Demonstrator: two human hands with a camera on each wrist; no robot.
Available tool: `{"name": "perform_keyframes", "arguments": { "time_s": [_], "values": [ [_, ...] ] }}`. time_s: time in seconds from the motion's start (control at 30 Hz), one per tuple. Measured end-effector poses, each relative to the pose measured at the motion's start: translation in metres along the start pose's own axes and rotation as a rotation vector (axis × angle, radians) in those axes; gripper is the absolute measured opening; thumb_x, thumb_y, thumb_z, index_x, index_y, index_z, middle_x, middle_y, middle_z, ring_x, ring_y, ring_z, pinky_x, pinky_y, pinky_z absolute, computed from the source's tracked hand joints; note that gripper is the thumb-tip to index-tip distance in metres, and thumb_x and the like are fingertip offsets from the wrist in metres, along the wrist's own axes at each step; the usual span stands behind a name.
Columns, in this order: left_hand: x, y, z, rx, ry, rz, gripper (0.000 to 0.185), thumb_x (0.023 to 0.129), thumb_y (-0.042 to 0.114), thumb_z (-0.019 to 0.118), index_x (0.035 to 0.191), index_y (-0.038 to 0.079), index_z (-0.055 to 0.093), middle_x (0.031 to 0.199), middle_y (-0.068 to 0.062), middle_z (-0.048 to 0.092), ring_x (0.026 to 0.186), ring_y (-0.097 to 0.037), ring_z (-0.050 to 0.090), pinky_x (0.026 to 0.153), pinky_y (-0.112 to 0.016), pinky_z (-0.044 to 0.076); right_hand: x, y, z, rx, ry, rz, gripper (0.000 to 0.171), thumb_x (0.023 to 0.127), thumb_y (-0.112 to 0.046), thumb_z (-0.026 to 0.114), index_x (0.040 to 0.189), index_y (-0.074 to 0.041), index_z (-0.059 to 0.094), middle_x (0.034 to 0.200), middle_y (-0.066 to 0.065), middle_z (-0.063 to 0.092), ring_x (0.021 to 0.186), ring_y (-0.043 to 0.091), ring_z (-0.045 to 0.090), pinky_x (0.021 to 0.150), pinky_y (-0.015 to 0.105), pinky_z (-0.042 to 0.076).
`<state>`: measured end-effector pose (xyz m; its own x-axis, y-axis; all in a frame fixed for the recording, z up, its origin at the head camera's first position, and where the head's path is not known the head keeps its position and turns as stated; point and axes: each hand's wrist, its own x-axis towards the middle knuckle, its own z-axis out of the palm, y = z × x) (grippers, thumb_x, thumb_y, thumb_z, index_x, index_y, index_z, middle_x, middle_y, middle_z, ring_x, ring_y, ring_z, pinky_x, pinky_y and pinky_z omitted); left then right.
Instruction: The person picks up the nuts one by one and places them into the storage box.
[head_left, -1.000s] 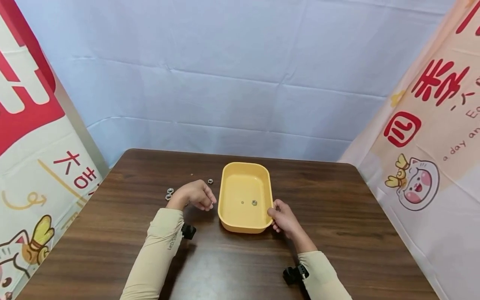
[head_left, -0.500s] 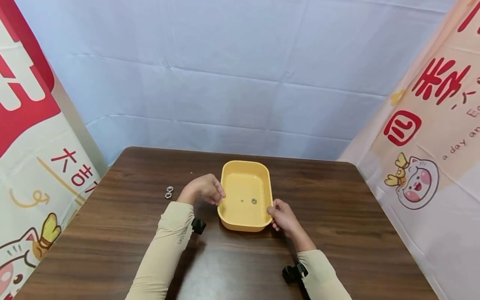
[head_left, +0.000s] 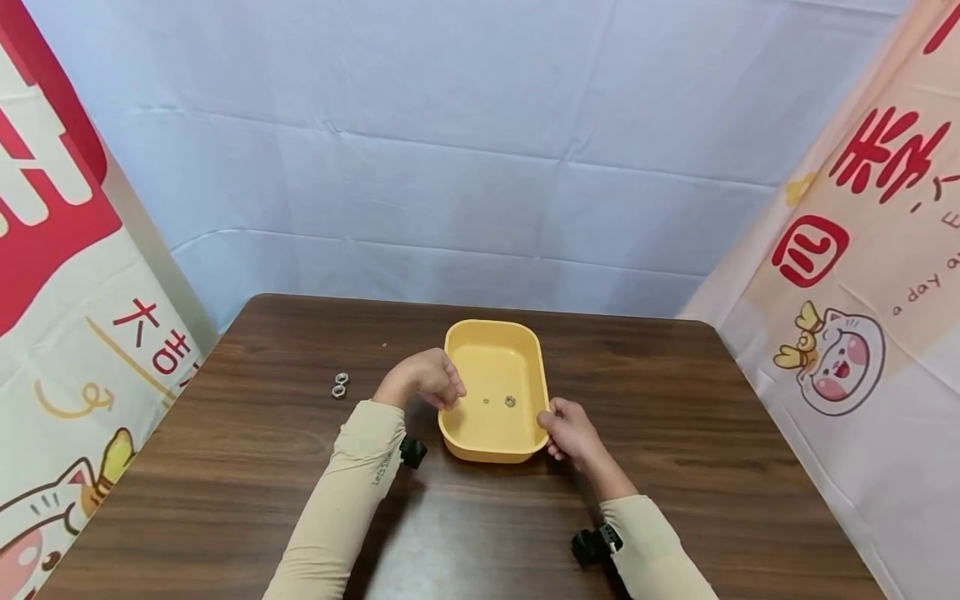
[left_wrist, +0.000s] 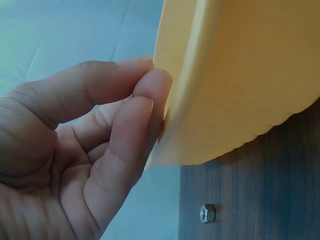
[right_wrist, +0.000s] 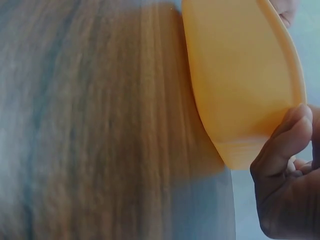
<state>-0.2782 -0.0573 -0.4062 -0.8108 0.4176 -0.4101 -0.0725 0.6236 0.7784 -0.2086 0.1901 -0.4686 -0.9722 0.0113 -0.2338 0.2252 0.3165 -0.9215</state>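
Note:
A yellow plastic tray (head_left: 491, 327) stands mid-table with two small metal nuts (head_left: 509, 401) inside. My left hand (head_left: 433, 379) hovers at its left rim (left_wrist: 175, 100), thumb and forefinger (left_wrist: 145, 100) pinched tight as if on a nut; the fingertips hide what is between them. My right hand (head_left: 564, 427) grips the tray's near right corner, and the right wrist view shows its fingers (right_wrist: 282, 145) curled round the tray (right_wrist: 240, 75). One loose nut (left_wrist: 207, 213) lies on the wood just past the tray.
Two more nuts (head_left: 339, 385) lie on the dark wooden table (head_left: 675, 433) to the left. A pale sheet hangs behind the table, and printed banners hang at both sides. Bare wood lies to the right of the tray and in front of it.
My left hand has moved right, from the table beside the tray up to the tray's left rim. The right hand has kept its hold on the tray's corner.

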Motion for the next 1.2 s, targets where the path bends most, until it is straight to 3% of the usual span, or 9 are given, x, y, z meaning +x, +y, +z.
{"name": "perform_keyframes", "arguments": {
  "time_s": [0.27,0.53,0.97,1.07,1.2],
  "values": [
    [0.005,0.006,0.004,0.014,-0.012,0.009,0.020,0.073,-0.012,0.063,0.092,-0.009,0.068,0.068,-0.011,0.066,0.055,-0.016,0.060,0.059,-0.031,0.053,0.000,-0.008,0.001,-0.153,0.024,-0.012,0.010,0.078,-0.004,0.050,0.070,-0.005,0.044,0.048,0.007,0.047,0.034,0.013,0.045,0.032,0.025,0.037],
    [0.009,0.014,0.010,0.014,-0.015,0.015,0.018,0.075,-0.012,0.064,0.093,-0.010,0.067,0.070,-0.012,0.065,0.055,-0.017,0.061,0.067,-0.037,0.054,0.002,-0.014,0.003,-0.235,0.012,0.039,0.009,0.082,-0.004,0.050,0.074,-0.003,0.047,0.048,0.009,0.050,0.034,0.013,0.048,0.033,0.025,0.040],
    [0.031,0.023,0.014,0.020,-0.051,-0.066,0.021,0.079,-0.011,0.064,0.100,-0.011,0.064,0.074,-0.014,0.065,0.055,-0.016,0.059,0.058,-0.028,0.053,0.002,-0.014,0.003,-0.244,0.009,0.040,0.005,0.082,-0.005,0.050,0.080,-0.001,0.051,0.048,0.009,0.051,0.034,0.012,0.047,0.032,0.025,0.039],
    [0.034,0.024,0.017,0.054,-0.030,-0.079,0.017,0.079,-0.011,0.065,0.096,-0.010,0.066,0.077,-0.013,0.065,0.054,-0.015,0.058,0.054,-0.026,0.052,0.001,-0.013,0.003,-0.236,0.010,0.041,0.006,0.082,-0.005,0.051,0.079,-0.001,0.051,0.048,0.009,0.050,0.033,0.012,0.047,0.032,0.024,0.039],
    [0.038,0.026,0.023,0.095,-0.003,-0.108,0.005,0.077,-0.008,0.066,0.082,-0.006,0.067,0.068,-0.010,0.063,0.049,-0.013,0.056,0.051,-0.024,0.050,0.000,-0.013,0.004,-0.227,0.011,0.043,0.005,0.083,-0.005,0.051,0.081,0.000,0.052,0.047,0.008,0.050,0.033,0.012,0.047,0.032,0.024,0.039]
  ]
}}
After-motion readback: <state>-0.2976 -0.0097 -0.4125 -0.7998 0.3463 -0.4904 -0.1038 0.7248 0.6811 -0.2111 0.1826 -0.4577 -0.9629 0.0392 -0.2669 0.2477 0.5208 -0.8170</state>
